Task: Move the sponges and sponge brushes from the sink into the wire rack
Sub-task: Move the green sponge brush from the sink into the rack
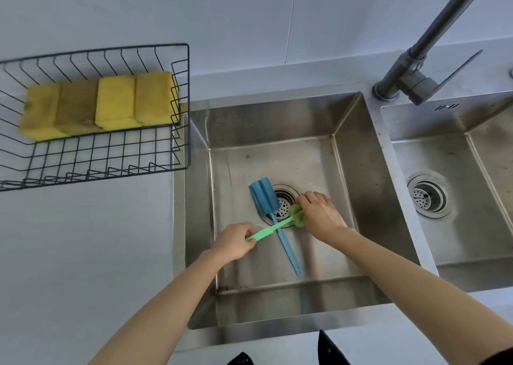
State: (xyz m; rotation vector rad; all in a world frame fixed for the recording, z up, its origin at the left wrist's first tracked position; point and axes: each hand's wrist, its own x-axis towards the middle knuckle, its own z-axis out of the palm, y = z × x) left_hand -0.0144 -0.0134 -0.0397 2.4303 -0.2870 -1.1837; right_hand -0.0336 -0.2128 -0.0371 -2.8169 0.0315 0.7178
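Note:
Both hands are down in the left basin of the steel sink [349,156]. My left hand [236,241] grips the handle end of a green sponge brush [273,228]. My right hand [319,212] covers and holds its green sponge head over the drain. A blue sponge brush [263,199] lies on the basin floor, its handle running toward me under the green one. The black wire rack [111,153] stands on the counter at the left and holds several yellow sponges [116,102] side by side.
A grey faucet [410,78] rises at the back right, between the two basins. The right basin [472,225] has its own drain strainer [427,196]. White counter surrounds the rack, with white wall behind it.

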